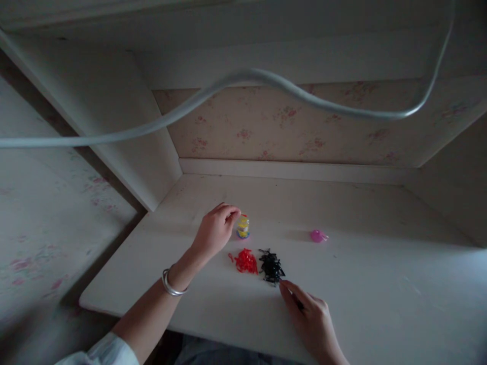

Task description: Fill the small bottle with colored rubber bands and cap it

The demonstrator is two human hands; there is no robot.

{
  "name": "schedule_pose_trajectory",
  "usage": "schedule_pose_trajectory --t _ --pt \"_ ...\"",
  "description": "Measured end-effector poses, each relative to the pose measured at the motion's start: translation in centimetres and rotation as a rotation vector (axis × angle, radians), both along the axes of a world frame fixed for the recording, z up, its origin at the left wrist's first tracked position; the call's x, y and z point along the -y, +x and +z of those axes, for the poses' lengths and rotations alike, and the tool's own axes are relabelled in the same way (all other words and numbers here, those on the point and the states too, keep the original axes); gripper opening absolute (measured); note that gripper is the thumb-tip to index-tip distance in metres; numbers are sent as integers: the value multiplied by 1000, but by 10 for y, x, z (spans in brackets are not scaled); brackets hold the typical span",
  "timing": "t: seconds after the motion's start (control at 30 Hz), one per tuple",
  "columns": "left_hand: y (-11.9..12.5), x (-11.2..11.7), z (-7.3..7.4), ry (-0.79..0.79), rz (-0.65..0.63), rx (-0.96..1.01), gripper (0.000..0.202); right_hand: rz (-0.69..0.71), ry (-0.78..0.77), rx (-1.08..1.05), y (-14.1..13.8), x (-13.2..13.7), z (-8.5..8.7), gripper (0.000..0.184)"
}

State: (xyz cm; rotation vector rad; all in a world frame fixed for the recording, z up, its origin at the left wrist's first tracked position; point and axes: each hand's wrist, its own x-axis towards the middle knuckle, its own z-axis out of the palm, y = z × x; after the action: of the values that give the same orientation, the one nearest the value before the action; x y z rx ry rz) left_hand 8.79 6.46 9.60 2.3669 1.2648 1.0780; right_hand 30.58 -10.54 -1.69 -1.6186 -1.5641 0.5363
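My left hand [215,230] is closed in a pinch on a small red rubber band [244,215], held just above the mouth of a small clear jar [243,229]. Yellow pieces show through the jar's wall, with blue near its base. Nearer to me lies a pile of red rubber bands [246,261], and to its right a pile of black rubber bands [271,266]. My right hand [310,314] has thumb and forefinger pressed together at the near right edge of the black pile. Whatever sits between those fingertips is too small to make out.
A pink lid-like piece with a small loop [318,235] lies on the white desk [365,284], right of the jar. Above, a white cable [247,76] crosses the view. Side panels and a back wall with floral paper enclose the desk.
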Motion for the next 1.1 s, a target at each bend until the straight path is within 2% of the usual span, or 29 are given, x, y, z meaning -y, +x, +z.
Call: schedule_pose_trajectory --t 0.13,0.3,0.5,0.67,0.8,0.93,1.1 --pt "3 -4 -2 0 -25 -50 18 -16 9 0 -1 0 1 34" --pt "1 -3 -1 25 9 -102 14 -18 1 -10 -1 -1 6 34" --pt "2 -1 0 39 0 -196 17 -5 -19 -31 1 -2 6 35" --pt "-3 -1 -1 54 17 -128 21 1 -28 5 0 0 1 35" --pt "-18 6 -2 42 78 -36 26 42 -67 105 -6 -2 11 36" --pt "-34 24 -17 -38 98 21 27 105 -140 285 -15 -19 38 34" --pt "-43 53 -56 -253 69 15 23 207 -187 556 -33 -55 73 28"
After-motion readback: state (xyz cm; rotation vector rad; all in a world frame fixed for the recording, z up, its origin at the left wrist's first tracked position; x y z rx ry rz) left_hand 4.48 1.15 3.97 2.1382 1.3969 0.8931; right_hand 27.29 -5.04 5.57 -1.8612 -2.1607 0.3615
